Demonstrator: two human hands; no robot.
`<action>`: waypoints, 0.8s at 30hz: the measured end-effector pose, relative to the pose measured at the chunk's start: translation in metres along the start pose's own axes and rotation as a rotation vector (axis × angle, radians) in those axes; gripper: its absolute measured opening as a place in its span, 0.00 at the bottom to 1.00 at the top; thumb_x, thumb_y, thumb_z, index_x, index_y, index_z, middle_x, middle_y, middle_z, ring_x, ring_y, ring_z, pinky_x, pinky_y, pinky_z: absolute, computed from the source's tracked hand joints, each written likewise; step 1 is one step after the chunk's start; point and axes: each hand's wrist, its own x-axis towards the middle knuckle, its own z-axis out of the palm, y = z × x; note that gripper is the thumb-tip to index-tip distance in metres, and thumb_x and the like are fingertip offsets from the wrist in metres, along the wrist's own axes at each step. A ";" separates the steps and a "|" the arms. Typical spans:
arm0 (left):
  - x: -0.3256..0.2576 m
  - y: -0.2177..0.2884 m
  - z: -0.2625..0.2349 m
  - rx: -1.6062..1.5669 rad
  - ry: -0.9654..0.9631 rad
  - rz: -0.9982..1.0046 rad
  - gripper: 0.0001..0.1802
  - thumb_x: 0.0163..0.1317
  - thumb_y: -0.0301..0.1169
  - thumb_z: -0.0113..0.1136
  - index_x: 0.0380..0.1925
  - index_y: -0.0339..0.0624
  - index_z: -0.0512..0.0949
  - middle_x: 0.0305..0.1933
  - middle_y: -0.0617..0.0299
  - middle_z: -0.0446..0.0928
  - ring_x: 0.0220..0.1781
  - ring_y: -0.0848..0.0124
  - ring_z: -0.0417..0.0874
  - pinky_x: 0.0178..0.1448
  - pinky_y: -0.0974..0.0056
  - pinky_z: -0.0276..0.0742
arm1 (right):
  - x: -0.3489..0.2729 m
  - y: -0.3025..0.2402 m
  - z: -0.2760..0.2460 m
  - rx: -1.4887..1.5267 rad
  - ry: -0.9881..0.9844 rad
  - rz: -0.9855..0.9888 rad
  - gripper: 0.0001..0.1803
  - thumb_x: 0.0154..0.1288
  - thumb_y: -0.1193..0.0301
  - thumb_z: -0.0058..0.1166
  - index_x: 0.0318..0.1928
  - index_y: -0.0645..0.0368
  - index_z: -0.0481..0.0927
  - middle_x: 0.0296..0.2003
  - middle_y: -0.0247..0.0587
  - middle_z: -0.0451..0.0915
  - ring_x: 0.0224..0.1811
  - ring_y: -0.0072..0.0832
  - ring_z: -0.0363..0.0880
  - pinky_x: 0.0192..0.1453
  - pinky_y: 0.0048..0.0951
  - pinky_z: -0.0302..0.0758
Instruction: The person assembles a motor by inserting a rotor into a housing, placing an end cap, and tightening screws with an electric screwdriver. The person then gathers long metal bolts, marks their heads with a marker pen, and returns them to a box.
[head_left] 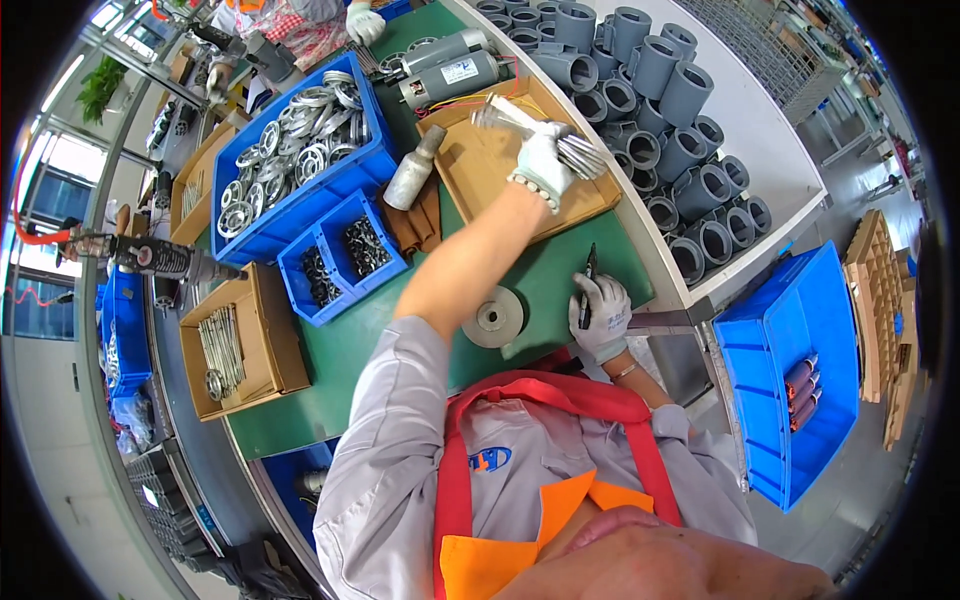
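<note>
My left hand (pixel 545 165), in a white glove, is closed around a bundle of long thin metal rods (pixel 578 156) above a shallow cardboard tray (pixel 470 165). The rods' far ends are smeared by motion. Close to the table's right edge, my gloved right hand (pixel 603 318) grips a slim black hand tool (pixel 588 285) that looks like pliers; the palm hides part of it. Between my arms, a round grey metal disc (pixel 493 317) with a central hole lies on the green tabletop (pixel 345 350). A silver cylindrical piece (pixel 412 172) lies left of the tray.
Metal rings fill a blue bin (pixel 228 165), beside a smaller divided blue bin (pixel 338 262) of small dark parts. Another cardboard box (pixel 285 345) holds rods. Grey motors (pixel 450 80) lie beyond the tray; grey housings (pixel 690 95) stand at right. A co-worker's gloved hand (pixel 365 22) shows far off.
</note>
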 end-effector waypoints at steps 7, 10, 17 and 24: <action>0.036 0.007 -0.029 -0.384 0.123 0.084 0.13 0.73 0.39 0.43 0.39 0.40 0.70 0.37 0.56 0.73 0.42 0.57 0.77 0.54 0.45 0.76 | 0.002 -0.001 -0.002 0.000 0.008 -0.011 0.21 0.52 0.66 0.58 0.50 0.45 0.77 0.40 0.41 0.76 0.49 0.43 0.75 0.56 0.44 0.69; 0.046 0.010 -0.025 -0.433 0.206 0.129 0.14 0.72 0.42 0.47 0.39 0.43 0.72 0.37 0.59 0.75 0.41 0.61 0.77 0.54 0.50 0.76 | 0.000 0.002 -0.001 -0.003 0.020 -0.003 0.21 0.52 0.67 0.59 0.50 0.45 0.77 0.40 0.41 0.76 0.48 0.43 0.75 0.56 0.44 0.69; 0.088 0.027 -0.057 -0.414 0.172 0.280 0.31 0.67 0.57 0.49 0.60 0.47 0.72 0.64 0.60 0.72 0.61 0.61 0.73 0.67 0.56 0.67 | 0.002 -0.003 -0.002 0.002 0.007 -0.003 0.21 0.51 0.67 0.59 0.49 0.47 0.77 0.40 0.41 0.77 0.49 0.43 0.76 0.56 0.44 0.69; 0.081 0.042 -0.072 -0.427 -0.074 0.317 0.32 0.70 0.55 0.35 0.64 0.46 0.67 0.71 0.62 0.65 0.72 0.62 0.61 0.78 0.56 0.47 | 0.004 -0.004 -0.002 0.021 -0.038 -0.029 0.21 0.52 0.67 0.59 0.50 0.48 0.77 0.41 0.41 0.77 0.49 0.44 0.76 0.57 0.45 0.69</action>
